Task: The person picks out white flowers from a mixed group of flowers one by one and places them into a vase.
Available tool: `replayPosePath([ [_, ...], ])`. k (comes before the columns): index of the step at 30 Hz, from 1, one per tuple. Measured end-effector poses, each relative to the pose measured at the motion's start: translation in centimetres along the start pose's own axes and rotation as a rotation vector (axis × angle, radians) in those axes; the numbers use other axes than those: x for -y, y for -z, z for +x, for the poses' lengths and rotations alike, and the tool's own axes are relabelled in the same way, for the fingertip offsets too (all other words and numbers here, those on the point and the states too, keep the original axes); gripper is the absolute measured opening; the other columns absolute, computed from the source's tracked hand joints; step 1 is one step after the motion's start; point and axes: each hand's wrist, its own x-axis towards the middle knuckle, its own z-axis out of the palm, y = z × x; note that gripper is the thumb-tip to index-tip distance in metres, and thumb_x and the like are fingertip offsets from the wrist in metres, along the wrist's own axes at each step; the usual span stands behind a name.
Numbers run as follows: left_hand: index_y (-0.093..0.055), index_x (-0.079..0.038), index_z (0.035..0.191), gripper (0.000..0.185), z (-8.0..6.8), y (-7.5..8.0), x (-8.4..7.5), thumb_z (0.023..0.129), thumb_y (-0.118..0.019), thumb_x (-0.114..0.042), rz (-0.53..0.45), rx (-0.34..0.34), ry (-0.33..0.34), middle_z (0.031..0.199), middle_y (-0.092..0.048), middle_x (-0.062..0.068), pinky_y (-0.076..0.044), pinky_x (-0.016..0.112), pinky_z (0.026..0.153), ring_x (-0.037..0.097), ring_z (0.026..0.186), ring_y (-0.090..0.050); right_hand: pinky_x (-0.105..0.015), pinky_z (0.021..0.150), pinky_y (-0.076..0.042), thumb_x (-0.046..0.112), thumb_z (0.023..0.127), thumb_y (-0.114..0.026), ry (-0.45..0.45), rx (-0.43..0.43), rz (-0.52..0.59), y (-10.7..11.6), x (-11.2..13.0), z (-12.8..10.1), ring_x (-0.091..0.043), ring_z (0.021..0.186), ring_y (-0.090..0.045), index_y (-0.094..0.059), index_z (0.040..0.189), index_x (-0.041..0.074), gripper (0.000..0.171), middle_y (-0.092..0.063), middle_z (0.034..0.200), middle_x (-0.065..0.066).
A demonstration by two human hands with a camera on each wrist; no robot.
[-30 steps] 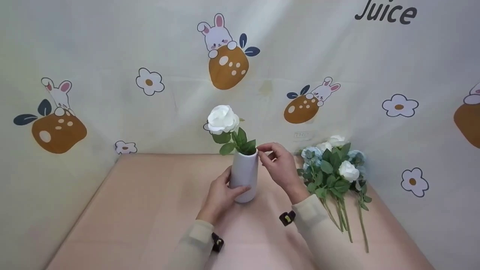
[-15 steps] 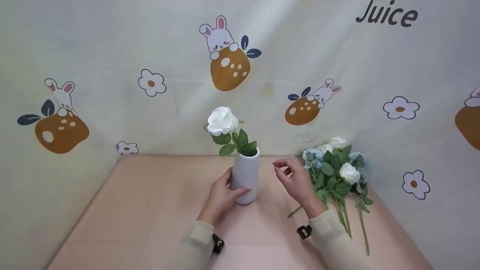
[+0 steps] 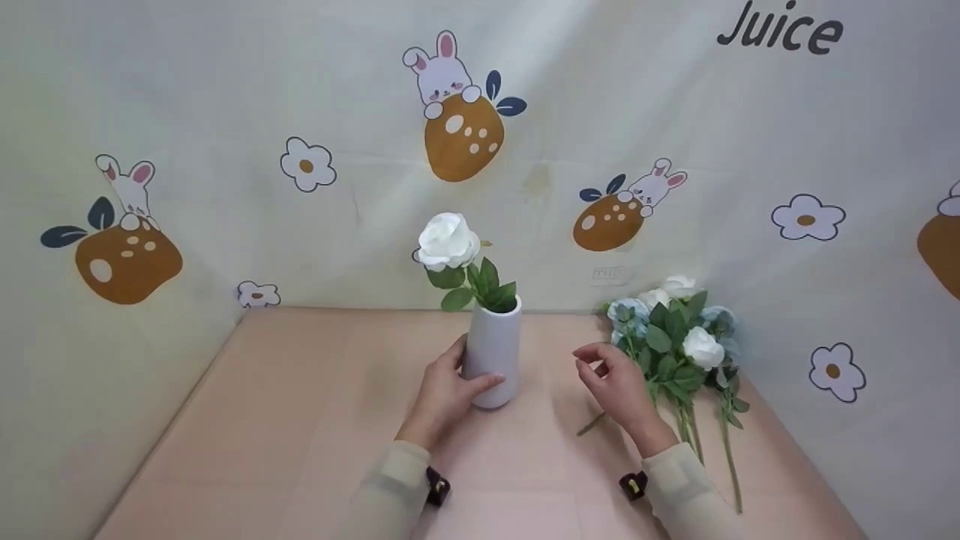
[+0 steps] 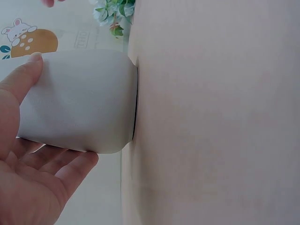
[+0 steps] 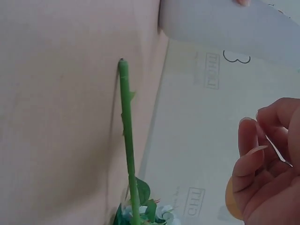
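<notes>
The left hand (image 3: 444, 390) grips the white vase (image 3: 493, 358) holding a white rose (image 3: 448, 240), while the right hand (image 3: 619, 382), fingers loosely curled and holding nothing, hovers right of it, beside the bunch of flowers (image 3: 679, 345).

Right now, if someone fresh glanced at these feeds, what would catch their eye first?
Probably the white rose standing upright in the white vase at the middle of the pink table, with the left hand wrapped around the vase's lower part. Next, the bunch of white and blue flowers lying on the table to the right, with the right hand beside it, holding nothing, fingers loosely curled.
</notes>
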Motion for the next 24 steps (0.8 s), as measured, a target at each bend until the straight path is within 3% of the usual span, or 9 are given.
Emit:
replayPosePath([
  [6, -0.039, -0.014, 0.171, 0.101, 0.1, -0.1, 0.0, 0.089, -0.094, -0.038, 0.001, 0.003, 0.012, 0.174, -0.045, 0.012, -0.037, 0.059, 0.133, 0.038, 0.163, -0.042, -0.033, 0.081, -0.060, 0.010, 0.103, -0.072, -0.072, 0.033, -0.113, 0.5, -1.4, -0.2, -0.019, 0.090, -0.068, -0.079, 0.111, 0.009, 0.010, -0.077, 0.106, -0.006],
  [12, -0.039, -0.014, 0.171, 0.101, 0.1, 0.0, -0.1, 0.090, -0.093, -0.037, -0.006, 0.005, 0.011, 0.175, -0.045, 0.011, -0.037, 0.059, 0.133, 0.038, 0.163, -0.042, -0.040, 0.075, -0.058, 0.017, 0.103, -0.067, -0.202, 0.105, -0.250, 1.5, -2.2, -0.2, -0.021, 0.083, -0.067, -0.077, 0.107, 0.008, 0.015, -0.077, 0.098, -0.007],
  [15, -0.039, -0.014, 0.171, 0.101, 0.0, 0.0, -0.1, 0.089, -0.094, -0.037, -0.009, 0.002, 0.014, 0.175, -0.044, 0.011, -0.037, 0.059, 0.134, 0.038, 0.163, -0.041, -0.039, 0.066, -0.054, 0.021, 0.103, -0.067, -0.256, 0.132, -0.344, 2.2, -2.6, -0.3, -0.020, 0.075, -0.064, -0.075, 0.098, 0.009, 0.016, -0.074, 0.086, -0.005],
  [18, -0.039, -0.012, 0.171, 0.101, 0.0, 0.0, -0.1, 0.089, -0.094, -0.034, -0.012, -0.003, 0.001, 0.174, -0.046, 0.013, -0.037, 0.059, 0.133, 0.039, 0.162, -0.042, -0.035, 0.056, -0.041, 0.022, 0.101, -0.064, -0.307, 0.162, -0.421, 2.8, -2.8, -0.4, -0.018, 0.063, -0.052, -0.062, 0.074, 0.014, 0.028, -0.056, 0.067, 0.001],
  [20, -0.040, -0.010, 0.170, 0.101, 0.0, 0.0, -0.1, 0.089, -0.094, -0.033, -0.010, -0.005, -0.012, 0.173, -0.047, 0.015, -0.038, 0.060, 0.133, 0.041, 0.161, -0.043, -0.033, 0.054, -0.036, 0.022, 0.099, -0.064, -0.344, 0.186, -0.454, 3.0, -3.0, -0.5, -0.018, 0.060, -0.046, -0.051, 0.063, 0.018, 0.038, -0.045, 0.062, 0.003],
  [22, -0.040, -0.009, 0.170, 0.100, 0.0, -0.1, -0.1, 0.089, -0.094, -0.032, -0.010, -0.005, -0.017, 0.172, -0.047, 0.016, -0.038, 0.060, 0.133, 0.041, 0.161, -0.043, -0.034, 0.054, -0.035, 0.024, 0.098, -0.064, -0.385, 0.211, -0.481, 3.2, -3.1, -0.7, -0.020, 0.061, -0.045, -0.042, 0.059, 0.021, 0.044, -0.040, 0.061, 0.002],
  [24, -0.040, -0.011, 0.170, 0.100, 0.0, -0.1, -0.1, 0.090, -0.094, -0.033, -0.006, -0.005, -0.008, 0.173, -0.046, 0.015, -0.037, 0.059, 0.133, 0.040, 0.161, -0.043, -0.037, 0.054, -0.042, 0.028, 0.098, -0.067, -0.418, 0.230, -0.504, 3.3, -3.1, -0.9, -0.023, 0.064, -0.052, -0.045, 0.060, 0.020, 0.045, -0.049, 0.065, -0.003],
])
